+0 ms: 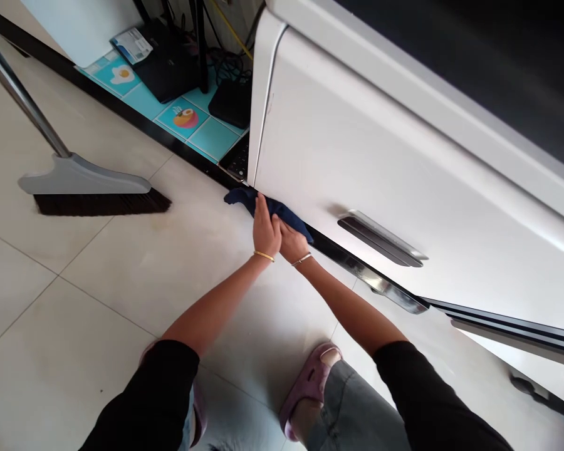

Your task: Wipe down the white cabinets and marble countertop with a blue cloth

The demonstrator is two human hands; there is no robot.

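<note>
Black sleeves (145, 401) lead to hands (266, 230) (292, 242) on cloth (287, 215); label (134, 45) illegible.

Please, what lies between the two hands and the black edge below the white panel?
In the head view, a dark blue cloth lies there: the left hand and right hand rest on it, along the black edge.

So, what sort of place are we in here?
Probably a home, perhaps a living room: a white drawer front with a recessed handle, a blue sheet with cartoon egg prints under black electronics and cables, and a soft-bristled broom on the pale tiled floor.
</note>
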